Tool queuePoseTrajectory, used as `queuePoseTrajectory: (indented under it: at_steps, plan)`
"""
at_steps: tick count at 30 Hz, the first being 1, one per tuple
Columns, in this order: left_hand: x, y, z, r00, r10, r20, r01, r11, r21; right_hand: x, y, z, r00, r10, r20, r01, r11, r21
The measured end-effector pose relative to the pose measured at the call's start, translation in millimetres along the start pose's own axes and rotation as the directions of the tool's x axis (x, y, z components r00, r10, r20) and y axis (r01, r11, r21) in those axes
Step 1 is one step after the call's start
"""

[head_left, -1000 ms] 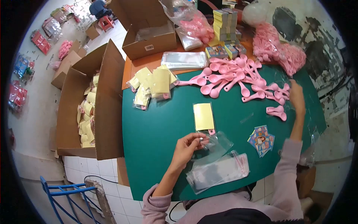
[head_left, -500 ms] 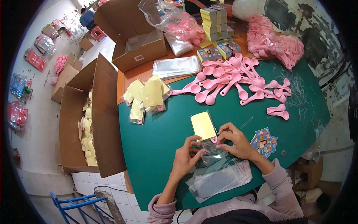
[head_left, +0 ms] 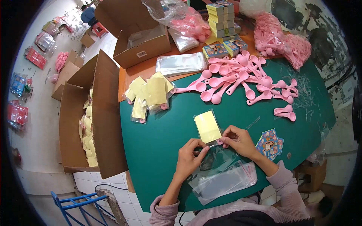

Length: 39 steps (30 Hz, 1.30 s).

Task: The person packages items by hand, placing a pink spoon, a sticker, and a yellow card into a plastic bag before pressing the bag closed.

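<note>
A clear plastic bag holding a yellow card (head_left: 208, 127) lies on the green table in front of me. Its near end is pinched between the fingertips of my left hand (head_left: 189, 156) and my right hand (head_left: 240, 142), one at each corner. A bit of pink plastic shows by the right fingertips, mostly hidden. Below my hands, a loose pile of clear plastic bags (head_left: 226, 184) rests close to my body. Several printed blue cards (head_left: 270, 145) sit to the right of my right forearm.
Pink measuring spoons (head_left: 233, 79) are heaped across the far side. Filled packets (head_left: 154, 92) lie at the left, beside a cardboard box (head_left: 109, 120) of similar packets. Behind are flat clear bags (head_left: 181, 63), banded card stacks (head_left: 220, 20) and bagged spoons (head_left: 267, 32). A person (head_left: 88, 15) sits far back.
My fingers have moved to the bag's near edge, which now looks drawn tighter along the card's bottom. The view has shifted slightly.
</note>
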State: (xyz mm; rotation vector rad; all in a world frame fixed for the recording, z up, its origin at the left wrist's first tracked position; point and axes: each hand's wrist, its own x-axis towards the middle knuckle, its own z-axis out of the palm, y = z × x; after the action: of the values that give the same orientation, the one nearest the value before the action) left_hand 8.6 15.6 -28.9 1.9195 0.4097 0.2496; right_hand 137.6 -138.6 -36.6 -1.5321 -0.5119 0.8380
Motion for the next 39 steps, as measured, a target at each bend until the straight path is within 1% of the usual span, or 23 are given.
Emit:
queuePoseTrajectory:
  at_steps: [3,5,8,12,14,17,19,20,22,23,24,25,27,28,29,30,31,32,33,35,36,38,39]
  plan:
    - [-2,-4,2,0.997,-0.079,0.02,0.079,0.996,-0.033,1,-1,3,0.999,-0.014,-0.042,0.013,0.999,-0.037]
    - [-2,-2,5,0.981,-0.196,-0.014,0.191,0.968,-0.162,2,-2,4,0.998,0.005,-0.064,-0.008,0.999,-0.046]
    - [-3,1,8,0.972,-0.226,-0.06,0.206,0.95,-0.236,1,-1,4,0.996,-0.003,-0.093,-0.003,0.998,-0.059]
    - [-4,-16,9,0.977,-0.208,-0.039,0.188,0.938,-0.292,2,1,5,0.996,-0.042,-0.082,0.037,0.998,-0.059]
    - [-6,-20,9,0.974,-0.223,0.045,0.226,0.925,-0.305,1,-5,5,0.997,-0.033,-0.066,0.028,0.997,-0.077]
    - [-4,-12,9,0.987,-0.155,0.031,0.158,0.961,-0.225,1,-4,5,0.999,-0.04,-0.036,0.035,0.992,-0.121]
    - [-4,-11,6,0.986,-0.162,0.041,0.167,0.96,-0.225,1,-4,3,0.998,-0.063,-0.018,0.06,0.987,-0.148]
    - [-3,-11,3,0.983,-0.174,0.05,0.181,0.957,-0.225,3,-6,1,0.999,-0.035,0.004,0.035,0.989,-0.141]
    - [1,-2,-13,0.987,-0.154,-0.037,0.142,0.965,-0.221,9,-14,0,0.999,-0.016,0.029,0.02,0.991,-0.134]
    - [5,2,-25,0.99,-0.115,-0.088,0.099,0.981,-0.169,20,-21,-3,0.979,-0.198,0.04,0.197,0.897,-0.396]
    - [11,-3,-38,0.987,-0.075,-0.14,0.056,0.989,-0.134,31,-29,-7,0.927,-0.362,0.095,0.339,0.706,-0.622]
    - [19,-6,-52,0.98,-0.057,-0.189,0.035,0.992,-0.117,45,-35,-3,0.902,-0.419,0.101,0.38,0.662,-0.646]
    - [39,-7,-81,0.966,-0.027,-0.256,0.008,0.997,-0.076,87,-40,13,0.771,-0.607,0.193,0.508,0.405,-0.76]
    - [49,-18,-90,0.966,-0.016,-0.259,-0.003,0.997,-0.073,115,-38,21,0.751,-0.623,0.22,0.519,0.351,-0.779]
    - [60,-35,-99,0.93,0.104,-0.352,-0.048,0.985,0.164,140,-34,31,0.73,-0.637,0.25,0.531,0.297,-0.794]
    - [66,-42,-105,0.878,0.241,-0.413,-0.065,0.915,0.397,158,-35,42,0.751,-0.612,0.248,0.486,0.257,-0.835]
    - [59,-25,-102,0.872,0.244,-0.425,-0.017,0.881,0.472,174,-34,48,0.772,-0.588,0.242,0.438,0.217,-0.872]
    - [51,-17,-95,0.853,0.286,-0.437,-0.071,0.892,0.446,187,-27,50,0.767,-0.595,0.242,0.442,0.217,-0.87]
    - [38,-5,-82,0.877,0.24,-0.417,-0.053,0.91,0.412,199,-17,52,0.737,-0.621,0.267,0.408,0.094,-0.908]
    - [10,2,-49,0.933,0.333,-0.138,-0.24,0.859,0.451,207,-11,49,0.662,-0.666,0.345,0.346,-0.137,-0.928]
    - [-3,4,-27,0.946,0.31,-0.094,-0.233,0.853,0.467,201,-17,46,0.668,-0.66,0.344,0.346,-0.134,-0.929]
    - [-13,6,9,0.961,0.27,-0.054,-0.215,0.857,0.468,182,-35,40,0.836,-0.493,0.242,0.307,0.054,-0.95]
    - [-12,7,22,0.948,0.31,-0.069,-0.237,0.836,0.495,186,-30,31,0.821,-0.532,0.209,0.331,0.144,-0.933]
